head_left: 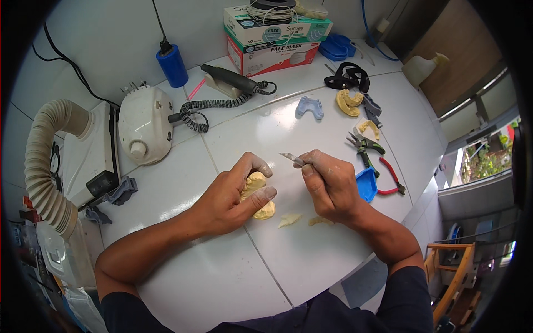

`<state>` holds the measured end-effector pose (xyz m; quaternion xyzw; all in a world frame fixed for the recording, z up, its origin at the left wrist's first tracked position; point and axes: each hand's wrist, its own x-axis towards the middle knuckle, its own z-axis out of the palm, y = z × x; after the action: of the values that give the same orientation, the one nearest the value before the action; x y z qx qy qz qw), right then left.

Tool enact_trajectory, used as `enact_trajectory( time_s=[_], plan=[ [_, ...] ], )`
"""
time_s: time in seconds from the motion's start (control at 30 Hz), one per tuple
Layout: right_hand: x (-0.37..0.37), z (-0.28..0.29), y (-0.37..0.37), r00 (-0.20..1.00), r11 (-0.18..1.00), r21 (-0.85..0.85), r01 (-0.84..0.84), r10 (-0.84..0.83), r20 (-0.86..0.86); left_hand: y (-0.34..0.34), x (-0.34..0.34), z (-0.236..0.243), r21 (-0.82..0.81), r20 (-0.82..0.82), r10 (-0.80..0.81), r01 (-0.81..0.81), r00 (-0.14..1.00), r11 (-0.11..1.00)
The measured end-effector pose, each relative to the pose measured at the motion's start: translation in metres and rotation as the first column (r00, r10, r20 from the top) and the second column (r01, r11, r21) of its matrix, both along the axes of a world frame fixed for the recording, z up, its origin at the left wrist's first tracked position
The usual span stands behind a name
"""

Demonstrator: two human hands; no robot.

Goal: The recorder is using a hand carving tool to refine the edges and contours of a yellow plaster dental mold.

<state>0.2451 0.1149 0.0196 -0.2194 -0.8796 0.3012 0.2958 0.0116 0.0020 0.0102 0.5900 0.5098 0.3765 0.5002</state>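
Observation:
My left hand [236, 197] is closed around a pale yellow plaster dental model [265, 211], thumb and fingers gripping its sides. Part of the model is hidden behind the thumb. To the right and slightly higher, my right hand [330, 186] pinches a carving knife [291, 158], its thin metal blade pointing up and left. The blade is apart from the model. Whitish dust coats the fingertips of both hands. Below the gap between them, a thin cream-coloured piece [289, 220] lies on the white tiled table. Another tan piece [320, 221] is partly covered by my right hand.
At right lie green-handled pliers [363, 150], red-handled cutters [393, 176], a blue open case [366, 185] and dental models [348, 103]. A corded handpiece [233, 80], white control unit [145, 125] and ribbed hose [50, 161] stand left. Mask boxes [272, 55] are stacked behind.

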Motion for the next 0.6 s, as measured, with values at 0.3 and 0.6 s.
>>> enact_trajectory(
  time_s=[0.3, 0.6],
  plan=[
    [0.000, -0.011, 0.012, 0.980, 0.944, 0.282, 0.174, -0.137, -0.146, -0.004, -0.001, -0.013, 0.069, 0.141, -0.061, 0.052, 0.988, 0.996],
    [-0.001, -0.024, 0.010, 0.963, 0.838, 0.475, 0.268, -0.252, -0.100, -0.004, -0.001, -0.010, 0.105, 0.163, -0.022, 0.005, 0.986, 0.994]
  ],
)
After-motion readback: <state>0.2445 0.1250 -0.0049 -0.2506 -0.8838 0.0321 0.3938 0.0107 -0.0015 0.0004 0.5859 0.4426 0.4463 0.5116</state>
